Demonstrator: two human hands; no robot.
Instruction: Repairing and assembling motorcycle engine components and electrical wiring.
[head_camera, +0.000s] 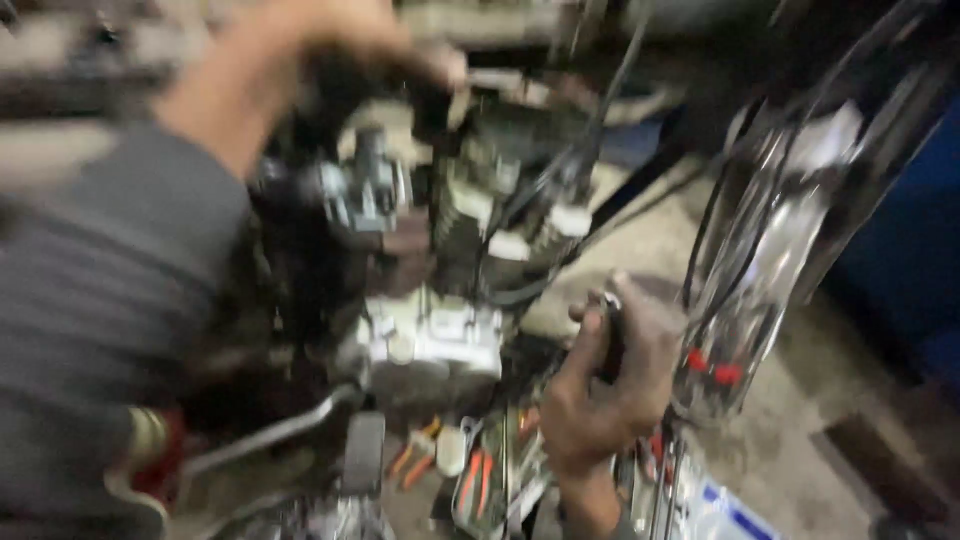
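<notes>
Motion blur heavy across the whole view; details limited. Motorcycle engine (430, 340) sits at centre, pale crankcase cover low, carburettor (365, 190) above it to the left, black cables (560, 170) running up and to the right.

Right hand (600, 385) is low and right of the engine, fingers (585, 350) clenched round a dark tool handle (613, 335); the working end is hidden by the hand, so its kind cannot be told. Left hand (350, 35) reaches up over the top of the engine, grey sleeve (110, 300) filling the left of the view. Its fingers look curled near a dark part at the top, but whether they grip it cannot be told through the blur.

Below the engine, pliers with orange grips (475, 480) and other hand tools lie on the concrete floor (800, 440). A chrome part (760, 260), wrapped in clear plastic, stands just to the right of the right hand.

Judgement: for good work here, the upper hand should steady the part firmly, the tool should be seated squarely before force is applied, and the cables kept out of its swing. Head held stiller would help the aim.
</notes>
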